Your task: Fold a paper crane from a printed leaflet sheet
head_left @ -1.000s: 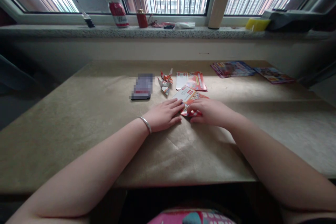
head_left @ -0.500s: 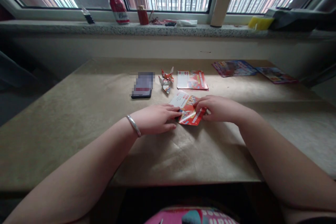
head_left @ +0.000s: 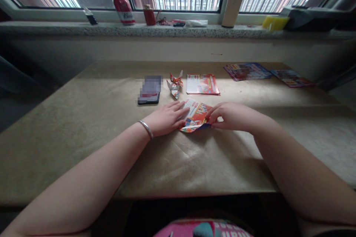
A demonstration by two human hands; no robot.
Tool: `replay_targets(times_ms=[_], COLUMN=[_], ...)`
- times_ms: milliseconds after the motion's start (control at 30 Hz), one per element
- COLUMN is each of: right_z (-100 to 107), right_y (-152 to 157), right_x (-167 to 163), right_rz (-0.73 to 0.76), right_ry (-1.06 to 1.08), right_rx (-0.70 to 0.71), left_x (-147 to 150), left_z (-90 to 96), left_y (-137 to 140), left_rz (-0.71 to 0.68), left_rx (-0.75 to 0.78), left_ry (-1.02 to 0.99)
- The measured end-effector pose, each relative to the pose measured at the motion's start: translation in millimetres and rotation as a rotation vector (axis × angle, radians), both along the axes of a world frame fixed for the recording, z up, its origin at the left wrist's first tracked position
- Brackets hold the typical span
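A printed red-and-white paper sheet [head_left: 198,114] lies on the table between my hands, its near right part curled up so that some blue underside shows. My left hand [head_left: 168,117], with a silver bangle at the wrist, rests flat on the sheet's left side, fingers stretched out. With thumb and fingers pinched, my right hand [head_left: 226,115] grips the sheet's right edge. Just beyond the sheet are folded paper pieces [head_left: 175,83], orange and white with pointed tips, and a stack of similar printed sheets [head_left: 203,84].
A phone [head_left: 150,89] lies left of the folded pieces. Colourful printed papers [head_left: 249,71] are at the table's far right. The granite sill [head_left: 105,30] behind holds a red can [head_left: 124,10], a red bottle [head_left: 149,15] and a yellow object [head_left: 275,23].
The sheet's near right corner has been lifted and curled over by my right hand. My left hand has shifted slightly up along the sheet, with its fingers more spread.
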State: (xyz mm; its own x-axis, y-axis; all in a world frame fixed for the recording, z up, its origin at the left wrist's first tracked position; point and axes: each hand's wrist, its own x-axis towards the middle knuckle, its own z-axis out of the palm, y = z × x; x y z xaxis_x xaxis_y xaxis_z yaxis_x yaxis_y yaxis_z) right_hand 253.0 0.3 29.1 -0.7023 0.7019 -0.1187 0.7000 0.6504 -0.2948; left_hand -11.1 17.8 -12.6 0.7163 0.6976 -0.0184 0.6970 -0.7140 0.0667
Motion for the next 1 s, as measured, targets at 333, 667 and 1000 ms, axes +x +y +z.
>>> replay_targets(times_ms=[333, 667, 1000], right_z=[8.7, -0.8, -26.9], right_y=[-8.7, -0.2, 23.3], right_x=[0.2, -2.0, -0.8], right_rz=[-0.021, -0.103, -0.083], right_ry=[-0.099, -0.041, 0.181], right_rx=[-0.031, -0.034, 0.046], left_x=[1.3, 5.4, 7.9], left_z=[10.7, 14.2, 13.6], left_y=[-0.4, -4.0, -6.3], left_rz=[-0.043, -0.012, 0.084], left_rx=[-0.137, -0.175, -0.251], left_ry=[0.003, -0.086, -0.177])
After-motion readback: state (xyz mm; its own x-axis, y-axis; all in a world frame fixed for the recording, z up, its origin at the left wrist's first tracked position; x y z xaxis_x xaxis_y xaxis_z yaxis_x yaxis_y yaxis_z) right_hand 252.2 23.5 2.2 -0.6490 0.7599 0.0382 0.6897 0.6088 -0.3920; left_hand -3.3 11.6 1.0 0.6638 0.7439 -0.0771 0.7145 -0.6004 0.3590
